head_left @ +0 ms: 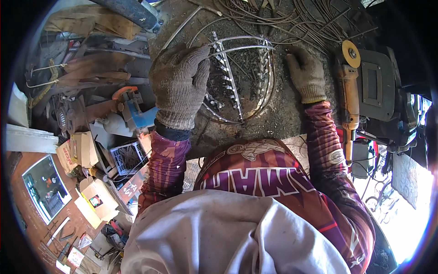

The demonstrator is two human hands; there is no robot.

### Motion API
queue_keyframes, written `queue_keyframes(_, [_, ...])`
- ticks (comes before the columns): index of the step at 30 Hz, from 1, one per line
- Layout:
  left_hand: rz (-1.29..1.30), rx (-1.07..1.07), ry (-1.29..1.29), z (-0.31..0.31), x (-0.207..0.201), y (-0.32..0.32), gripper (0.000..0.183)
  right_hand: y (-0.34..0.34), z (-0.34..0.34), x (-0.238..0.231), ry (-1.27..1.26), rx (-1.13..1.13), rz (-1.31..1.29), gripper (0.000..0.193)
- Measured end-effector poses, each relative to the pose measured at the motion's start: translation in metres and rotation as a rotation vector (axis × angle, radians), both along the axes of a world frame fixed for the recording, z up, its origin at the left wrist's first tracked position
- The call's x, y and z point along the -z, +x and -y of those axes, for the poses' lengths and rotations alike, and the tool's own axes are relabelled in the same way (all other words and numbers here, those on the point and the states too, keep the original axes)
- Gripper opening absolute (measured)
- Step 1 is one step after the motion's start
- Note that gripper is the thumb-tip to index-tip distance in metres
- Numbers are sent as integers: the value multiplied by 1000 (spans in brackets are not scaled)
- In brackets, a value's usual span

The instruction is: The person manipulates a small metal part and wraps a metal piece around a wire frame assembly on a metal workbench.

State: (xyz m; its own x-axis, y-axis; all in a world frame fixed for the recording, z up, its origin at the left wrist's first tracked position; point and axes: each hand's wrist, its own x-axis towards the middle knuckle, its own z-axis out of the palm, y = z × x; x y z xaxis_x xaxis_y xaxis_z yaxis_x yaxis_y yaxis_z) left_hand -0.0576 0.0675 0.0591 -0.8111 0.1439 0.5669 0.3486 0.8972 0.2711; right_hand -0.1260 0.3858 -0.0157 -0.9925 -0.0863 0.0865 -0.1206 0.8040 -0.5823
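Note:
A bent metal rod frame (234, 86) lies on the dark worktable. Its outline is curved, with two straight bars that carry short metal pieces along their length. My left hand (179, 86), in a grey-brown knitted glove, is closed at the frame's far left corner. Thumb and fingers come together on a rod there, though the fingertips are partly hidden. To the right of the frame, my right hand (306, 76) wears a matching glove. It rests on the tabletop with fingers apart and holds nothing.
Loose wire rods (315, 23) tangle at the table's far side. An angle grinder (349, 91) lies on the right beside a dark welding mask (375, 84). A thick pipe (130, 11) juts in at the far left. Left of the table are a blue tool (139, 114) and cardboard boxes (84, 148).

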Motion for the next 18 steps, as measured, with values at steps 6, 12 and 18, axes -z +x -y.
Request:
queue_keyframes(6, [28,1,-14,-1,-2,0,25,-2,0,1,2,-16,-7,34])
queue_keyframes(12, [62,32,-56,1,-6,-1,24,-2,0,5,-22,-22,-38,34])
queue_keyframes(18, [51,7,-80,-1,-6,2,23,-3,2,0,16,-31,-51,33])
